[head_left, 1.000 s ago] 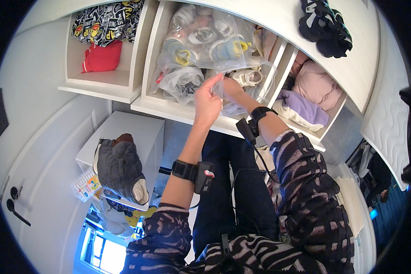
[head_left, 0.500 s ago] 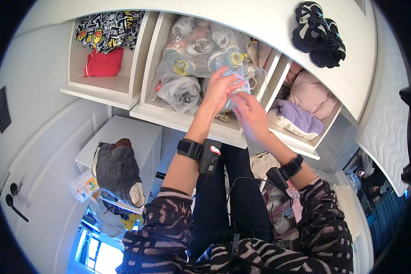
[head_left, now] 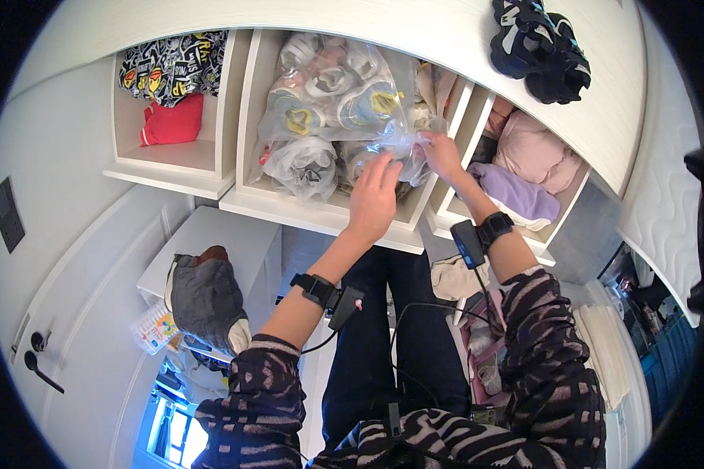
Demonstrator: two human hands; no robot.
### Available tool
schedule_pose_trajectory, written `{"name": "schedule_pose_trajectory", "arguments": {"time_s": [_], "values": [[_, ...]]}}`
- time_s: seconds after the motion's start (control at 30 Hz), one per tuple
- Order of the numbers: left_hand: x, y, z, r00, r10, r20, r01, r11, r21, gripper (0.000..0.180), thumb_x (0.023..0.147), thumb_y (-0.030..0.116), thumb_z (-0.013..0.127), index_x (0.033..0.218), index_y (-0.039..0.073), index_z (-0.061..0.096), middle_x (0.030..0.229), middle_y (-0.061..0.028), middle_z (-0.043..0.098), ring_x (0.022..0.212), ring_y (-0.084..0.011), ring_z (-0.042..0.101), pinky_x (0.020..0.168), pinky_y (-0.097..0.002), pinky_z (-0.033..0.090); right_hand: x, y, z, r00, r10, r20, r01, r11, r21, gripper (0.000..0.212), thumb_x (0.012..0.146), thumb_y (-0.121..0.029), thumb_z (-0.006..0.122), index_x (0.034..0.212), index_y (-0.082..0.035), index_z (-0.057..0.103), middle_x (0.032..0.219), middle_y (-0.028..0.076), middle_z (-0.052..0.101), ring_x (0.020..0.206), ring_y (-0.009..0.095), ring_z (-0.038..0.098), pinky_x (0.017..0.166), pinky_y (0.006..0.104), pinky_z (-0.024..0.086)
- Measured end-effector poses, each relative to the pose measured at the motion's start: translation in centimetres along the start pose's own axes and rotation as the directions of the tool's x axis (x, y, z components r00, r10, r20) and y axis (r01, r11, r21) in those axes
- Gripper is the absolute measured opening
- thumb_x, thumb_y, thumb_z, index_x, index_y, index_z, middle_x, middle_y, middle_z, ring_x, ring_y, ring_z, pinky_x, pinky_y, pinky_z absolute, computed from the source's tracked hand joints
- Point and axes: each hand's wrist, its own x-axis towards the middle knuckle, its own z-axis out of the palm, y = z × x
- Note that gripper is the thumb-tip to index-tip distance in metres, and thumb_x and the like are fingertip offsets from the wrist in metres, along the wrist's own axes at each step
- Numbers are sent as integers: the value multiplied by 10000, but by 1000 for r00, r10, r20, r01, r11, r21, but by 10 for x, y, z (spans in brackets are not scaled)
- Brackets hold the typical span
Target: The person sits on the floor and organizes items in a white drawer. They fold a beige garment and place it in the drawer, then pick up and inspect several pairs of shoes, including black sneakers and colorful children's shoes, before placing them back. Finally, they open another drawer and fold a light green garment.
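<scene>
Right hand (head_left: pixel 442 154) moved right, now pinching clear shoe-filled bag (head_left: pixel 328 109); left hand (head_left: pixel 373 199) spread.

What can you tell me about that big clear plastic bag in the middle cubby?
The clear plastic bag is thin, crinkled and glossy, stuffed with rolled pale items bearing yellow and grey marks. It fills the middle cubby of the white shelf, leaning back. The right hand pinches its right edge; the left hand lies open against its lower front.
</scene>
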Motion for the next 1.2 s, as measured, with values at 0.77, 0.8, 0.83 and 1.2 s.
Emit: {"name": "schedule_pose_trajectory", "arguments": {"time_s": [0.77,0.8,0.83,1.2], "values": [[121,-76,96,716,-432,549,23,800,600,656,840,325,565,1408,122,310,1489,-31,260,1379,-258,207,1111,-502,121,53,1,31,953,302,-17,-298,946,131,790,915,-558,332,1449,-22,106,1295,297,447,1203,423,438,1037,390,310],[125,-77,94,735,-404,545,75,847,526,641,843,314,566,1399,108,321,1467,-50,302,1357,-279,257,1098,-510,167,74,3,29,930,366,26,-357,888,290,779,908,-558,348,1427,-4,170,1286,289,462,1199,418,446,1031,391,320],[127,-76,91,734,-375,567,65,869,491,646,841,313,571,1399,109,318,1457,-59,315,1352,-287,265,1092,-514,182,92,1,28,906,415,80,-406,802,439,772,902,-558,363,1404,15,234,1277,280,477,1195,413,454,1026,391,329],[71,-48,37,918,-86,388,-108,886,451,728,821,335,623,1436,253,241,1506,-84,173,1362,-377,183,1020,-638,219,-11,-115,-153,578,-568,-586,48,741,-670,343,814,-232,654,1120,-86,605,1121,207,543,1092,341,468,888,457,398]]}}
